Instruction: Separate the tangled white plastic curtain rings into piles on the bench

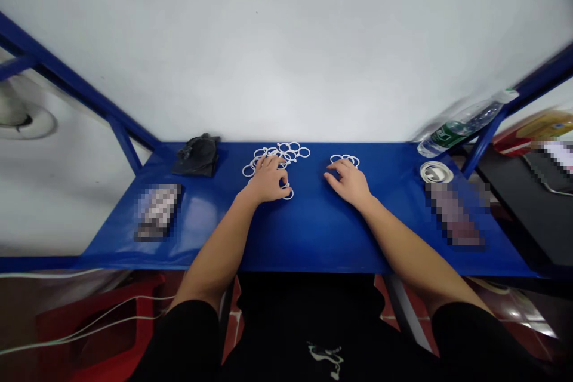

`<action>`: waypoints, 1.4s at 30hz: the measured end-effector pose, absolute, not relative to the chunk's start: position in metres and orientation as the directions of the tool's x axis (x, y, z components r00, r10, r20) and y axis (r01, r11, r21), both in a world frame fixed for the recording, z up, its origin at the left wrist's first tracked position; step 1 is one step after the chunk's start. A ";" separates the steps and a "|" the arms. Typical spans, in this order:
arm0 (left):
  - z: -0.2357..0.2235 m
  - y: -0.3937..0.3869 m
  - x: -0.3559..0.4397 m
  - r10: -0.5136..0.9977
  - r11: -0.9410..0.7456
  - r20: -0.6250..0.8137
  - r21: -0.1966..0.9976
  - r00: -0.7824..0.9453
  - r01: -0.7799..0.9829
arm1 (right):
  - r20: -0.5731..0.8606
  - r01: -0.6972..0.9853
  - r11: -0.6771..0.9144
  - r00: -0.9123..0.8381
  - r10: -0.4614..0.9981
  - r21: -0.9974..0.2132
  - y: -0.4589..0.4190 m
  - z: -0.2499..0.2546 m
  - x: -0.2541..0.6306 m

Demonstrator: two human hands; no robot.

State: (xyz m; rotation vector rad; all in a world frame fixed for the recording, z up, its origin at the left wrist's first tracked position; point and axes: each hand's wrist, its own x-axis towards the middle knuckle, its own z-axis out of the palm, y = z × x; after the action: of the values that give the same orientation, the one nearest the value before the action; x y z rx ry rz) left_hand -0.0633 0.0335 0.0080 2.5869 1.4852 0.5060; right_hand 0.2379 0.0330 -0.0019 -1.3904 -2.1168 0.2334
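A loose cluster of white plastic rings (304, 153), each with a small knob, lies on the blue tabletop (308, 239) toward the wall. My left hand (268, 182) rests over the near side of this cluster, fingers spread and slightly bent. Its thumb touches or hovers by a single ring (289, 196) closer to me; which of the two, I cannot tell. Further right, a smaller group of white rings (355, 160) lies partly behind my right hand (350, 182). That hand is open, thumb and index finger apart, its fingertips beside or on those rings.
A crumpled black plastic bag (197, 156) lies at the back left, with a blurred-out flat object (159, 212) in front. On the right are a leaning water bottle (461, 128), a white coiled roll (436, 172) and another blurred-out object (454, 215). Blue frame bars (125, 140) flank the table.
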 end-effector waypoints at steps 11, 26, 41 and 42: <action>0.007 0.021 -0.029 0.734 -0.646 0.468 0.257 0.492 0.719 | 0.331 0.608 0.604 -0.509 0.794 -0.515 0.014 0.003 0.219; 0.010 0.010 -0.012 0.605 -0.781 0.487 0.211 0.630 0.588 | 0.248 0.524 0.573 -0.563 0.788 -0.631 0.012 0.007 0.213; 0.008 0.013 -0.011 0.605 -0.778 0.503 0.207 0.617 0.594 | 0.371 0.490 0.611 -0.502 0.781 -0.622 0.015 0.005 0.216; 0.009 0.015 -0.014 0.619 -0.766 0.499 0.218 0.606 0.604 | 0.385 0.526 0.611 -0.481 0.787 -0.591 0.016 0.005 0.219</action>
State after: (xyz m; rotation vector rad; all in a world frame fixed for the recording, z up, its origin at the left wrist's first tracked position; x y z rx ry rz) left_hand -0.0143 0.0151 0.0087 2.7909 1.0638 0.8840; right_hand 0.2186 0.0160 0.0050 -1.0291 -2.1946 0.5272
